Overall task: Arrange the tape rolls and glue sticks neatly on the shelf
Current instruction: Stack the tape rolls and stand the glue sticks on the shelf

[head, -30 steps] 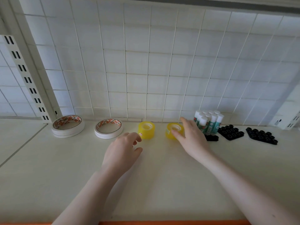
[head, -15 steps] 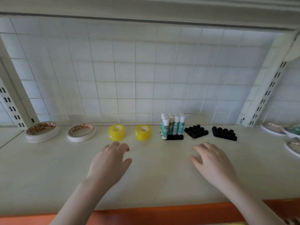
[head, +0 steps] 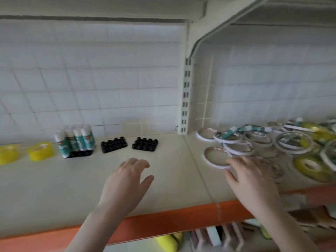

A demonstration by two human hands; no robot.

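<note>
Two yellow tape rolls (head: 41, 151) stand at the far left of the cream shelf (head: 72, 188). Beside them a cluster of green-and-white glue sticks (head: 75, 140) stands upright in a black holder. A jumbled pile of white-rimmed tape rolls (head: 238, 148), yellow rolls (head: 309, 165) and loose glue sticks (head: 231, 132) lies on the right shelf section. My left hand (head: 125, 182) hovers over the bare shelf with relaxed fingers, holding nothing. My right hand (head: 252, 180), blurred, reaches with spread fingers at a white-rimmed roll (head: 215, 157) on the pile's near edge.
Two black holders with no sticks in them (head: 114, 144) (head: 145, 143) sit right of the glue sticks. A slotted upright post (head: 185, 99) divides the two shelf sections. An orange strip (head: 163, 222) edges the shelf front, with goods on a lower shelf beneath.
The view has swung right, bringing the jumbled pile into sight. Both hands have moved right; my right hand now reaches the pile's near edge.
</note>
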